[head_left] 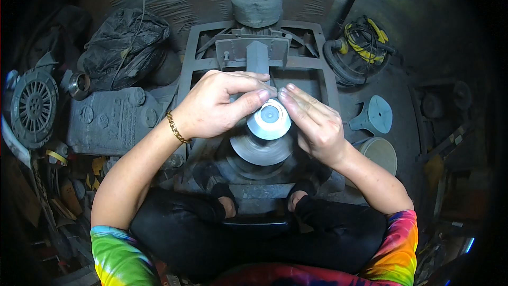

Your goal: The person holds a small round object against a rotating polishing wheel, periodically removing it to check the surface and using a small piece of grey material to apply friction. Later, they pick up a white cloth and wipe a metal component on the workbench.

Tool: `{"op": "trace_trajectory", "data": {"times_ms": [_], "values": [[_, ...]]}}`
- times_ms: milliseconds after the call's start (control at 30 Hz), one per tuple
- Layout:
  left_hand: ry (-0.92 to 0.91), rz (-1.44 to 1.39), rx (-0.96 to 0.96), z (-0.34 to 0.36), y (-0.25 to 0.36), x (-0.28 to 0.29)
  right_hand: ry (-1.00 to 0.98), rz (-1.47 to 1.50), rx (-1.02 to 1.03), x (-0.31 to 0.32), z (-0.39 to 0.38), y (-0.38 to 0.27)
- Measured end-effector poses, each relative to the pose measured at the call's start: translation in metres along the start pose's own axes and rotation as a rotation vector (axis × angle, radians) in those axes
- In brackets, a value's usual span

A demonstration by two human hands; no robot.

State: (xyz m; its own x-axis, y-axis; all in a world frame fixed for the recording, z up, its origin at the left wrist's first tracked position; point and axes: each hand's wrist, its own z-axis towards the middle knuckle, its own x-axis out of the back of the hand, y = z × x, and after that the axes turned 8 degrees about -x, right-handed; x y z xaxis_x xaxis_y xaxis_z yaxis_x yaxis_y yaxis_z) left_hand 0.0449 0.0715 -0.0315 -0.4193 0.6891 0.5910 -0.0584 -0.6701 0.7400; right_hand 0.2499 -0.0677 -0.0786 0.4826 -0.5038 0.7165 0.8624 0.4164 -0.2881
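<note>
A shiny silver cone-shaped metal piece (pixel 269 126) with a ringed top sits in the centre, above a blurred grey round wheel (pixel 256 153). My left hand (pixel 222 103), a gold chain at its wrist, has its fingers closed together at the piece's upper edge, thumb tip at the rim. My right hand (pixel 317 124) meets it from the other side, fingertips pinched close beside the left ones. Whatever lies between the fingertips is hidden. Behind them a grey metal bar (pixel 257 55) runs back to a dusty motor (pixel 256 8) on a square steel frame (pixel 325 69).
A black bag (pixel 124 42), grey housing (pixel 106 132) and round vented casing (pixel 34 106) crowd the left. At right lie a coiled hose with yellow cable (pixel 365 42), a pale blue stool (pixel 378 114) and a bucket (pixel 381 153). My legs and feet are below the wheel.
</note>
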Motion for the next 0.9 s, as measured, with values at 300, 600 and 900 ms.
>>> {"op": "trace_trajectory", "data": {"times_ms": [300, 600, 900], "values": [[-0.009, -0.030, 0.011, -0.001, -0.004, 0.000, 0.005, 0.021, -0.025, -0.001, -0.001, -0.001], [-0.011, -0.062, 0.045, -0.001, -0.004, 0.001, 0.016, 0.051, -0.036, -0.006, -0.004, 0.001], [-0.003, -0.050, 0.062, 0.001, -0.002, 0.001, 0.027, 0.089, -0.053, -0.010, -0.005, 0.002]]}}
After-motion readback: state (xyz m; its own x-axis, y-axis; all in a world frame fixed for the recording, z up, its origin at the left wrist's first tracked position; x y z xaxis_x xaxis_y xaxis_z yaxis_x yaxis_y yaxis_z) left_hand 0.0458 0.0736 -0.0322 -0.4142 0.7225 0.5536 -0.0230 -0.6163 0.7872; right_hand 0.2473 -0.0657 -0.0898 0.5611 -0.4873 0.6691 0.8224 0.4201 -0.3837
